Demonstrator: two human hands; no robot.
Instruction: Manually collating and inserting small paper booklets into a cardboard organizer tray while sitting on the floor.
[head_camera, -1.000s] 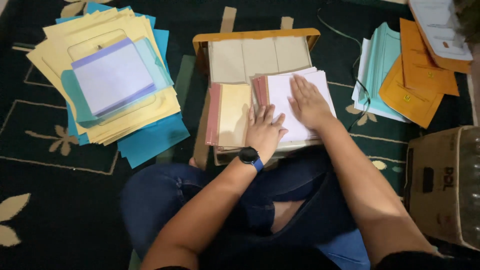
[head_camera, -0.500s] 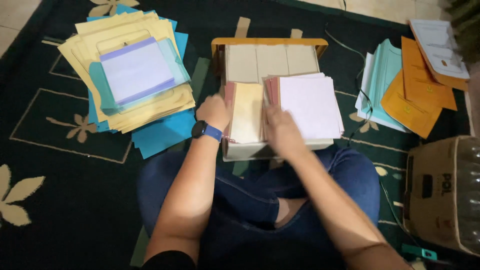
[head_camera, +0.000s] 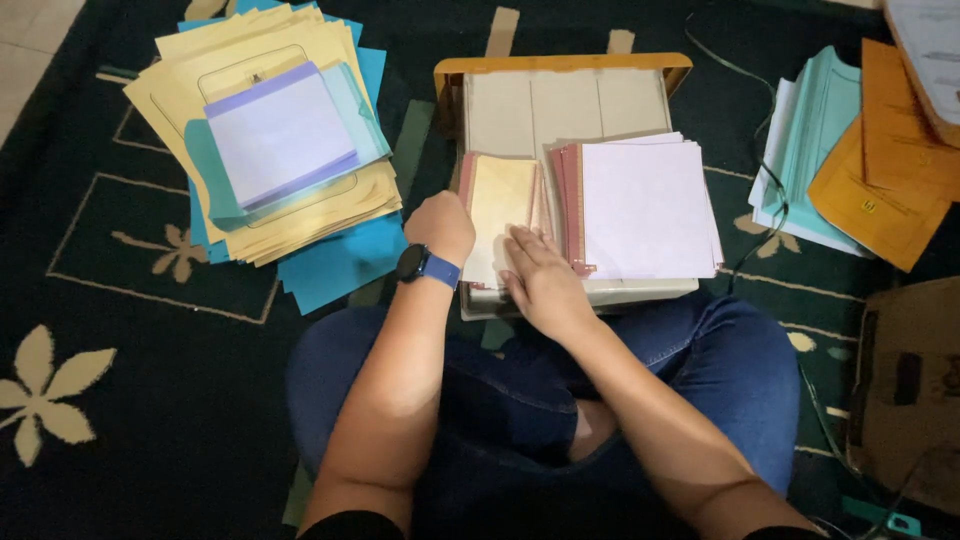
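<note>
A dark green carpet with pale flower shapes covers the floor. In front of the seated person stands a small wooden-edged board. On it lies a yellow booklet, left of a white paper stack. The left hand is closed on the booklet's left edge. The right hand rests flat, fingers open, on its near right corner. A yellow and blue paper pile lies far left.

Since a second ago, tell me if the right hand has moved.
Yes. The right hand has come off the white stack and now lies on the yellow stack, nearer the left hand, judged against the tray.
</note>
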